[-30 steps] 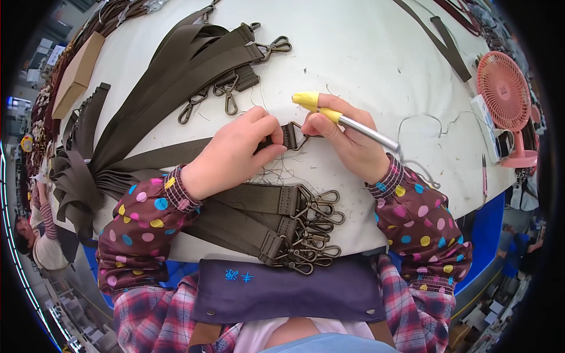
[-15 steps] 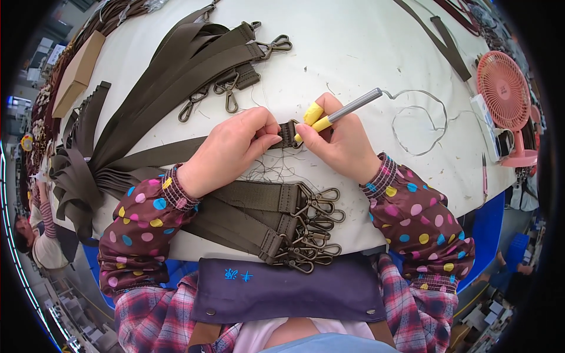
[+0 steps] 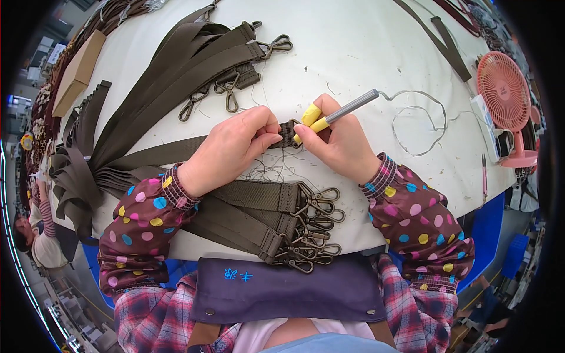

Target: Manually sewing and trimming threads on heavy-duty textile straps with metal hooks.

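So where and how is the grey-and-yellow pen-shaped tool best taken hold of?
Probably from the right, pinching the tool by its yellow lower part: it slants up to the right, that end sits by the strap end, and a wire trails from its grey upper end, best left free. The right hand holds it low like this.

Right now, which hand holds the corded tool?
The right hand, its finger wrapped in yellow; the left hand shows no yellow and touches a strap.
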`<state>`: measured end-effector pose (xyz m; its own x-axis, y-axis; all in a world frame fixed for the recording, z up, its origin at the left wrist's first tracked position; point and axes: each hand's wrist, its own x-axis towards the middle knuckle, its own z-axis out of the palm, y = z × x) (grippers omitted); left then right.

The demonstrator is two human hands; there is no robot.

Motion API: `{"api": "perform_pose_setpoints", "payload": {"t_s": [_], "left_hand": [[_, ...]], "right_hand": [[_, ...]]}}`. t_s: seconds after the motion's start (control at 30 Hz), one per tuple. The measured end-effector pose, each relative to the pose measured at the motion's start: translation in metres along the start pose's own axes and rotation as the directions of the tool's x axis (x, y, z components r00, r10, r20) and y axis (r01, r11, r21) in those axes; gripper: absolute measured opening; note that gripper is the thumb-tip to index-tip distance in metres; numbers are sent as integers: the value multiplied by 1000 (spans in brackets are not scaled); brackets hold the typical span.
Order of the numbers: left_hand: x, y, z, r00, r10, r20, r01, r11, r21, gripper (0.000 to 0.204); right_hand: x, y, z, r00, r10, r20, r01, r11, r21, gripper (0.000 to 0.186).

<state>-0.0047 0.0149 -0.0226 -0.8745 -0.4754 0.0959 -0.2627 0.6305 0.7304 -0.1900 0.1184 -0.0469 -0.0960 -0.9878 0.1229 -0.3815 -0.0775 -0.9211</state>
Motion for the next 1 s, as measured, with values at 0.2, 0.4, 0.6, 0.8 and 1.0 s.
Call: {"api": "perform_pose_setpoints", "payload": {"t_s": [0.2,0.4,0.6,0.8,1.0], "left_hand": [[1,2,-4,997,-63,45,66,997,-52,14],[5,4,-39,882,212,420,-202,977,-69,12],[33,-6,-32,900,212,382,-273,955,114,14],[51,-8,-35,831,270,486,-370,921,121,12],[58,-15,-28,818,264,511,-375,918,126,9]], "right_hand": [[0,0,0,1000,8,2,-8,1000,-5,20],[1,-5,-4,999,22,-27,-18,992,127,17],[1,3,1,992,-63,-106,82,980,183,20],[1,3,1,995,-71,-75,81,988,133,19],[1,-1,1,996,-75,-56,82,989,122,21]]}}
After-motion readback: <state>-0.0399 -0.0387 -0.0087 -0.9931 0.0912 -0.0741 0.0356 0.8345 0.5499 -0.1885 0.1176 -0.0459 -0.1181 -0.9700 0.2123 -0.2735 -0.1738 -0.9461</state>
